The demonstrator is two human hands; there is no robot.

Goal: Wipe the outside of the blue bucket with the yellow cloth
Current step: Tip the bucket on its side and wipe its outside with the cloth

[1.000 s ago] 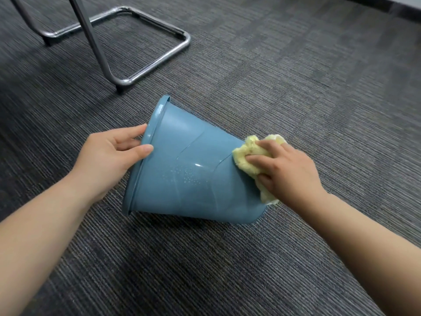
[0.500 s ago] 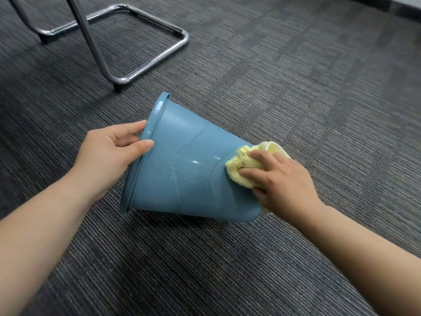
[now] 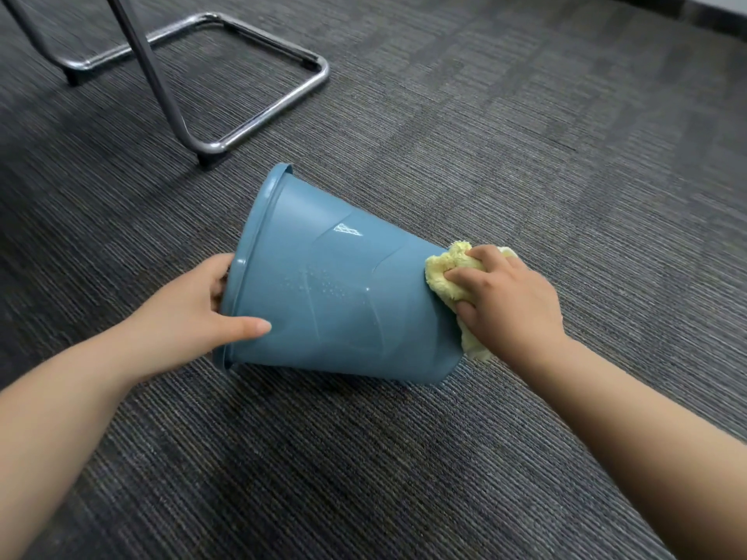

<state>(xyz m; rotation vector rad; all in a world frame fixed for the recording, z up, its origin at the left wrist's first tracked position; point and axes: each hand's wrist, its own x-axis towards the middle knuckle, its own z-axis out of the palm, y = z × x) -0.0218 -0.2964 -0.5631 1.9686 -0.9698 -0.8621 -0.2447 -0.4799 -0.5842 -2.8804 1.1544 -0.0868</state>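
The blue bucket (image 3: pixel 335 293) lies on its side on the carpet, rim to the left and base to the right, with small water drops on its wall. My left hand (image 3: pixel 190 317) grips the rim, thumb laid across the outer wall and fingers hidden inside the mouth. A crumpled yellow cloth (image 3: pixel 448 276) is pressed against the bucket's narrow base end by my right hand (image 3: pixel 505 305), whose fingers are closed over it. Part of the cloth hangs below the hand.
A chrome chair frame (image 3: pixel 226 145) stands on the dark grey striped carpet (image 3: pixel 525 135) behind the bucket to the upper left, its nearest corner a short way from the rim. A dark baseboard runs along the top right.
My right hand slid the cloth toward the rim, then back to the base end. My left thumb shifted from the rim's upper edge onto the lower outer wall.
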